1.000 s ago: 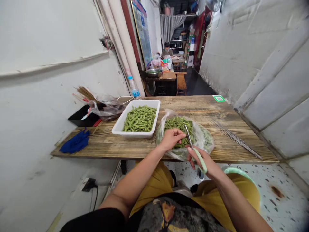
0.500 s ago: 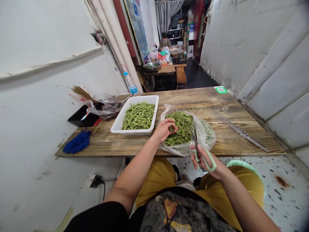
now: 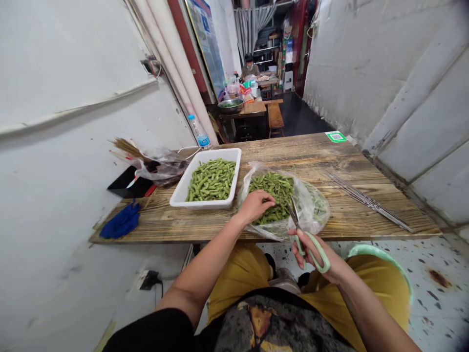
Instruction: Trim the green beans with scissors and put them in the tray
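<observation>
A clear plastic bag [image 3: 311, 210] full of green bean pods [image 3: 273, 188] lies at the near edge of the wooden table [image 3: 340, 161]. My left hand [image 3: 256, 205] reaches into the bag, fingers curled down onto the pods. My right hand [image 3: 315, 252] is just below the table edge, closed around the pale green handles of a pair of scissors [image 3: 306, 234] whose blades point up toward the bag. Left of the bag stands a white tray [image 3: 185, 188] filled with more pods.
A blue cloth [image 3: 120, 222] lies at the table's left corner, behind it a black tray [image 3: 128, 181], a bag of sticks [image 3: 161, 164] and a water bottle [image 3: 198, 132]. Metal skewers [image 3: 370, 200] lie on the right. A green bucket [image 3: 381, 256] stands by my knee. A person sits far back.
My left hand has lifted slightly and dipped back onto the pods in the bag. My right hand with the scissors has dropped a little lower, below the table edge.
</observation>
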Available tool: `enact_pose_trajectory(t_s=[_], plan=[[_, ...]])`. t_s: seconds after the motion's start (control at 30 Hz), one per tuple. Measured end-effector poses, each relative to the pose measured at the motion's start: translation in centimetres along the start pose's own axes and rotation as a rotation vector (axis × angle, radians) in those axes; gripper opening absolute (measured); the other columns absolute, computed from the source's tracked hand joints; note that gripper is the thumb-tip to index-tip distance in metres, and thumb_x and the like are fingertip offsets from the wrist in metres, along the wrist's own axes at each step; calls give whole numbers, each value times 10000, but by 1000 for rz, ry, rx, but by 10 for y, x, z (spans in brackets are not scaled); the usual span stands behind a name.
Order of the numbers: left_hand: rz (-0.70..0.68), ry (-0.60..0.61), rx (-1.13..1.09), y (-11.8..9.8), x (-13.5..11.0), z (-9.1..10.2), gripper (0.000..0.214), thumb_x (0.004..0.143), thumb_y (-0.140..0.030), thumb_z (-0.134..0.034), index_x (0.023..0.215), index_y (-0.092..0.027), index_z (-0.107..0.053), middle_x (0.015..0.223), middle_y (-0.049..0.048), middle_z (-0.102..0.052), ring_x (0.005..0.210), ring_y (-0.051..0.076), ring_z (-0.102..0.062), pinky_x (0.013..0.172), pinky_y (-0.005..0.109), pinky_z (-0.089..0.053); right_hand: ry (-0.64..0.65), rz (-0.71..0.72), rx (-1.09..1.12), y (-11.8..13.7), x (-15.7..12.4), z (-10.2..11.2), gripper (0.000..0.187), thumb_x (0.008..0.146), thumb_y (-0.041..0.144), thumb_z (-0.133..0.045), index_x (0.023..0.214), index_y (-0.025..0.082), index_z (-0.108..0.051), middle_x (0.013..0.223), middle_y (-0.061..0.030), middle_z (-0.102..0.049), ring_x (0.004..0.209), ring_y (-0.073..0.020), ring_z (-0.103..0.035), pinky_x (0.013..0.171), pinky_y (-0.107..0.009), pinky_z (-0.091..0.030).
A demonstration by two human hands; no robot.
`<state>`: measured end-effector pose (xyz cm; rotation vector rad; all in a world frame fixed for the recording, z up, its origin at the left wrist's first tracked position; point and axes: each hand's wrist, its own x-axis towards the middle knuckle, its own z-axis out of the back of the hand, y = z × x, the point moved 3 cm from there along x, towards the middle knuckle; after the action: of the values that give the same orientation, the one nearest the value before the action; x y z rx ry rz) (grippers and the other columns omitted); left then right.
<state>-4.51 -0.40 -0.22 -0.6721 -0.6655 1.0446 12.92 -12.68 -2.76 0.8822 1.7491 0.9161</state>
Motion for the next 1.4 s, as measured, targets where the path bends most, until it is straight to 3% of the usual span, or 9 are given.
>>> enact_pose_trajectory(t_s=[0.1, 0.2, 0.27, 0.4, 0.6, 0.73, 0.9, 1.2, 1.4], plan=[[174, -44, -285, 5, -5, 0, 178, 726, -287, -639, 822, -146, -690, 744, 40, -671, 619, 113, -532, 635, 237, -401, -2, -13, -62, 3, 2, -7, 400, 771, 588, -554, 807, 193, -507, 619, 41, -554, 444, -78, -465, 409, -199, -383], [318, 17, -489, 5, -11, -6, 288, 701, -339, -650, 889, -122, -673, 705, 35, -674, 444, 54, -379, 467, 198, -293, 23, 8, -82, 7, 7, -12, 409, 773, 593, -540, 718, 191, -492, 601, 46, -547, 431, -71, -462, 404, -196, -372], [341, 31, -542, 2, -14, -9, 317, 684, -370, -661, 869, -113, -671, 693, 34, -671, 412, 36, -313, 430, 191, -235, 40, 34, -92, 9, 9, -15, 419, 778, 594, -530, 688, 187, -490, 587, 46, -549, 407, -65, -451, 391, -192, -358], [289, 25, -516, -5, -18, -14, 279, 659, -390, -685, 733, -121, -680, 578, 2, -615, 444, 47, -359, 443, 187, -247, 42, 67, -95, 10, 13, -18, 438, 789, 598, -513, 651, 185, -473, 545, 45, -542, 363, -61, -425, 357, -187, -332], [406, 64, -639, -5, -20, -19, 287, 598, -368, -745, 714, -124, -648, 435, -67, -442, 393, 32, -313, 403, 183, -183, -9, 74, -124, 6, 17, -17, 412, 770, 592, -548, 719, 187, -492, 492, 70, -491, 299, -53, -359, 286, -178, -290], [542, 144, -969, -6, -19, -22, 331, 534, -297, -802, 695, -107, -585, 540, -34, -515, 400, 12, -366, 366, 159, -126, -30, 85, -78, 7, 16, -19, 420, 748, 607, -569, 837, 202, -501, 554, 61, -518, 367, -73, -424, 334, -188, -348], [567, -48, -1244, -7, -19, -27, 336, 516, -176, -814, 731, -113, -564, 663, 10, -575, 549, 48, -526, 341, 127, -137, 18, 31, 0, 5, 11, -24, 441, 761, 634, -528, 856, 205, -494, 613, 35, -545, 452, -91, -469, 418, -209, -396], [609, -171, -1247, -17, -26, -40, 296, 584, -194, -787, 691, -117, -522, 662, 23, -605, 456, 16, -463, 329, 132, -123, 4, 84, -46, 7, 13, -24, 421, 778, 612, -522, 731, 196, -471, 618, 31, -538, 469, -91, -467, 423, -210, -402], [596, -150, -1180, -22, -29, -46, 316, 574, -247, -787, 652, -110, -513, 644, 45, -627, 394, -1, -390, 347, 156, -112, -23, 89, -84, 8, 15, -23, 422, 755, 618, -542, 739, 202, -474, 542, 56, -502, 372, -74, -407, 338, -196, -342]])
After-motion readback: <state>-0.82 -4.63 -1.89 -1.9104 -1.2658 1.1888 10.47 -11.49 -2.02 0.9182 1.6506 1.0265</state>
